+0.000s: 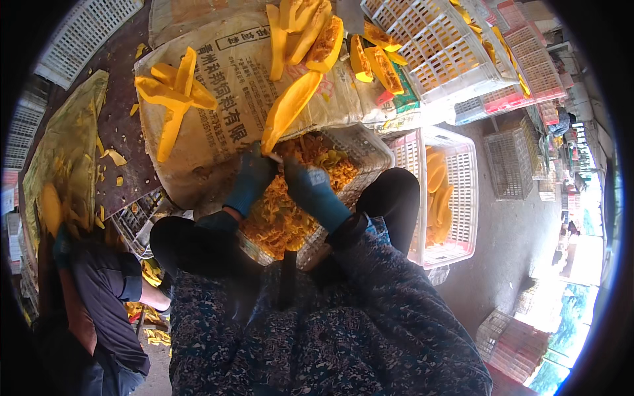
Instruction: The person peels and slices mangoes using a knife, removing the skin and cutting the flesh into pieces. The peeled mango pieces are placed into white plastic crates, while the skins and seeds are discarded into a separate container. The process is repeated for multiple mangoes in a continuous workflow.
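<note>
A long orange pumpkin slice (292,111) slants down from the sack-covered table, and its lower end is in my left hand (252,175), which wears a blue work glove. My right hand (312,187), gloved the same way and blurred, is closed just to the right of that end. Between the two hands shows a short pale piece of a small tool (275,157), apparently held in the right hand; the rest of it is hidden. Below both hands, a plastic crate (369,148) between my knees holds stringy pumpkin pulp and scrapings (282,218).
More pumpkin slices (185,81) lie crossed on the printed woven sack (223,64), with others (324,47) farther back. A white crate (468,198) of slices stands at my right; another crate (446,49) is tipped at the back right. A co-worker's leg (106,282) is at left.
</note>
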`<state>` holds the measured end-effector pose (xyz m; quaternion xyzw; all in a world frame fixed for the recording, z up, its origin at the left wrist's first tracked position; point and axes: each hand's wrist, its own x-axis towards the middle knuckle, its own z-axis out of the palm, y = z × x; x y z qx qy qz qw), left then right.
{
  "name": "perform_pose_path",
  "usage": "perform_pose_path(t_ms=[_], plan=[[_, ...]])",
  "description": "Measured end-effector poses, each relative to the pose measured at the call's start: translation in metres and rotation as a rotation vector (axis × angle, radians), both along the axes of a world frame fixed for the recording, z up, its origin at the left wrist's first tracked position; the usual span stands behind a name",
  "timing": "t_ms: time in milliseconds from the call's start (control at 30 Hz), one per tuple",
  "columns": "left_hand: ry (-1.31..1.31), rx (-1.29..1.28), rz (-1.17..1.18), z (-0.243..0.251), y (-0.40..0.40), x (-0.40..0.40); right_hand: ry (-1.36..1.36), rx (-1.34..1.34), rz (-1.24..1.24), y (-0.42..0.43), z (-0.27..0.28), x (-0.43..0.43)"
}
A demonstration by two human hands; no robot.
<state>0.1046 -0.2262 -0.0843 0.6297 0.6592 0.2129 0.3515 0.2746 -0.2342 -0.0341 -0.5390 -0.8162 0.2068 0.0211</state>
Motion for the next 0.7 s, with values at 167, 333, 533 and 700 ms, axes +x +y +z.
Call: perform_pose_path(t_ms=[167,333,533,700], plan=[[-0.04,-0.048,0.079,0.002,0.003,0.004,0.189,-0.038,-0.243,0.082,0.043,0.004],[-0.338,-0.063,0.19,-0.001,0.002,0.003,0.165,0.201,-0.043,0.033,0.008,-0.019],[-0.07,0.064,0.008,-0.014,0.001,0.001,0.129,0.059,0.058,-0.021,-0.002,0.012],[-0.049,0.19,0.089,0.002,0.003,0.011,0.188,0.197,-0.1,0.028,0.029,0.018]])
